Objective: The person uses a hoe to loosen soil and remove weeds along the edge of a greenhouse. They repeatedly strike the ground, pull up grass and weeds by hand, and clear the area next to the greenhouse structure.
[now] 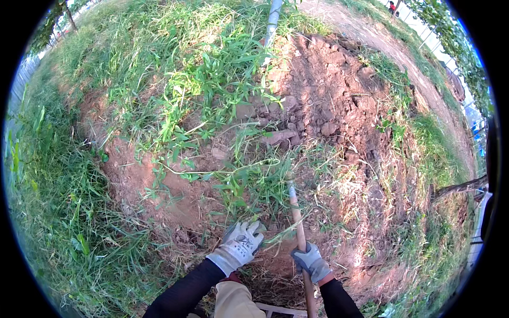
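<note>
My left hand (241, 243), in a light grey work glove with print on its back, is low among the weeds at the lower middle. Its fingers bend down toward a clump of green grass (242, 194); the palm side is hidden, so whether it grips any stems cannot be told. Around a long wooden tool handle (297, 214) my right hand (312, 262), gloved in grey, is closed. The handle slants up and away from me to a metal socket (292, 189). Whatever tool head it carries is hidden by the grass.
Broken reddish soil (322, 87) lies beyond the handle, beside a pale post (272, 28). Dense grass (59, 190) covers the left. A dirt path (381, 35) runs along the upper right. A branch or trunk (457, 187) juts in at right. Far off is a person in red (392, 7).
</note>
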`<state>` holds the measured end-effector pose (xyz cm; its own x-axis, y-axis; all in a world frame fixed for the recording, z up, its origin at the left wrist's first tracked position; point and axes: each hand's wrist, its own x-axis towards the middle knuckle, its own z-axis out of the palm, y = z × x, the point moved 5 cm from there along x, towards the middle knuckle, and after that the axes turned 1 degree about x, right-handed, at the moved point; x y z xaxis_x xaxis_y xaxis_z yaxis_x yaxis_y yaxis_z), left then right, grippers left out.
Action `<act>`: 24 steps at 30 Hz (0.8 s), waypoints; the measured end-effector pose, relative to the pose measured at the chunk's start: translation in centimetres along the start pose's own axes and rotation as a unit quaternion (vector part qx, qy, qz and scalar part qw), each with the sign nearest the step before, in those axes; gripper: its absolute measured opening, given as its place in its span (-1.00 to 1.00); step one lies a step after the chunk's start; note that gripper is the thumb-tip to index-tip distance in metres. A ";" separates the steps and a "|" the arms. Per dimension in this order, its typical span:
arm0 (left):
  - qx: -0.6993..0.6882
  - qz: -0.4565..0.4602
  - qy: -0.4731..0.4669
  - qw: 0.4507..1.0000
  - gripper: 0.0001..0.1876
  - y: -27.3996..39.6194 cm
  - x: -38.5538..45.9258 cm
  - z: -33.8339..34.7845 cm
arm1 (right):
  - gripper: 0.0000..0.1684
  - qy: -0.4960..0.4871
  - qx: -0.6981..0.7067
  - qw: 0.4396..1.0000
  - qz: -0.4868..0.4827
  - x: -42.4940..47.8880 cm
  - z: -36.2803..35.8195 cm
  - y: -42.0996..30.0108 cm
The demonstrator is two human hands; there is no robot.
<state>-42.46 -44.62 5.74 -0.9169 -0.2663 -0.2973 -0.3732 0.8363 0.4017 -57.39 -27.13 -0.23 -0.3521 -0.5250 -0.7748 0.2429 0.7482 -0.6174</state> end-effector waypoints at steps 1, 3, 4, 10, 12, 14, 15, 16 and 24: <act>0.020 0.012 0.001 1.000 -0.59 0.5 1.3 -0.9 | -0.84 0.015 -0.029 0.999 -0.016 0.2 0.3 -0.2; 0.085 0.029 0.045 0.995 -0.62 0.4 4.1 -1.4 | -0.81 -0.004 0.024 1.000 0.016 -0.3 1.2 -0.6; 0.115 0.039 0.066 0.990 -0.64 0.2 5.4 -1.4 | -0.81 -0.010 0.037 0.999 0.021 -0.4 1.5 -0.8; 0.273 0.019 -0.026 0.961 -0.60 -1.7 13.2 -1.5 | -0.84 -0.043 0.066 0.996 0.050 0.9 1.5 1.2; 0.294 -0.049 -0.021 0.954 -0.52 -3.7 14.5 -2.1 | -0.84 -0.042 0.078 0.995 0.050 0.7 1.5 1.4; 0.280 -0.136 -0.036 0.950 -0.46 -6.2 14.4 -3.2 | -0.86 -0.045 0.092 0.993 0.055 0.7 1.6 1.3; 0.264 -0.178 -0.055 0.946 -0.45 -7.3 13.8 -3.4 | -0.86 -0.042 0.090 0.993 0.061 0.8 1.6 1.3; 0.247 -0.209 -0.077 0.943 -0.43 -8.4 13.4 -3.3 | -0.86 -0.039 0.087 0.993 0.066 0.9 1.5 1.2; 0.133 -0.212 -0.042 0.967 -0.81 -9.9 14.0 -1.9 | -0.84 -0.046 0.042 0.996 0.066 6.5 2.9 -1.5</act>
<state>-51.92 -57.57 -0.72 -0.6699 -0.5820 -0.4610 -0.6536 0.7568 -0.0056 -57.46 -32.84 -4.73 -0.2281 -0.4616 -0.8573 0.3581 0.7790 -0.5147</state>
